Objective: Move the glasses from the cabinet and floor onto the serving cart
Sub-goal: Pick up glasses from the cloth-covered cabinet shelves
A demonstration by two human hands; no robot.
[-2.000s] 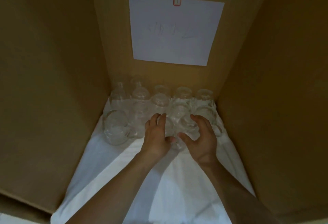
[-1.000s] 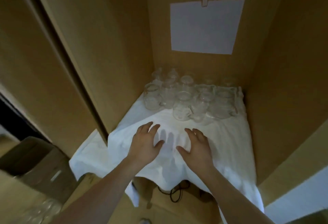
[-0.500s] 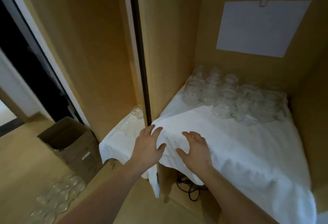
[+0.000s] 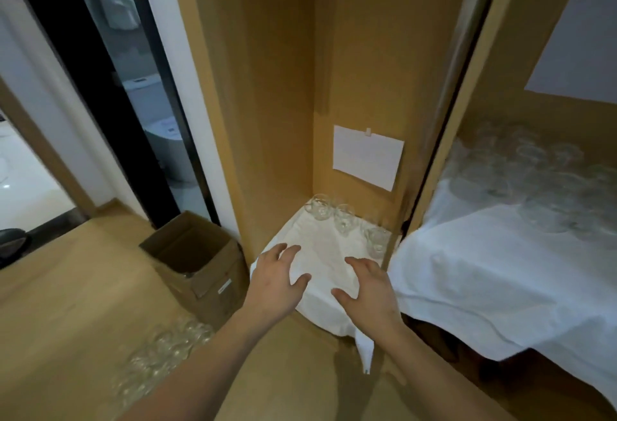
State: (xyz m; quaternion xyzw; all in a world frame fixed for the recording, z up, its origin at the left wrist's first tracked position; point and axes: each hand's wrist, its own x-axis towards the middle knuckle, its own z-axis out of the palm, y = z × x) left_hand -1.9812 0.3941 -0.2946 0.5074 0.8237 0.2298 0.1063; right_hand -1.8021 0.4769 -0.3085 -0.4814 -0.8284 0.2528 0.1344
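Observation:
Three clear glasses (image 4: 344,217) stand at the back of the left cabinet bay on a white cloth (image 4: 320,253). Many more glasses (image 4: 534,180), blurred, crowd the back of the right bay on another white cloth (image 4: 484,267). Several glasses (image 4: 163,350) lie blurred on the wooden floor at lower left. My left hand (image 4: 275,282) and my right hand (image 4: 367,292) hover with fingers spread over the front of the left bay's cloth, holding nothing. No serving cart is in view.
An open cardboard box (image 4: 197,257) stands on the floor left of the cabinet. A wooden divider (image 4: 430,160) separates the two bays. Paper sheets (image 4: 367,157) hang on the back walls. A dark doorway (image 4: 100,87) opens at left.
My view has swung left from the right bay to the left bay. Both hands left the glasses there, drew back empty and now hover over the left bay's cloth.

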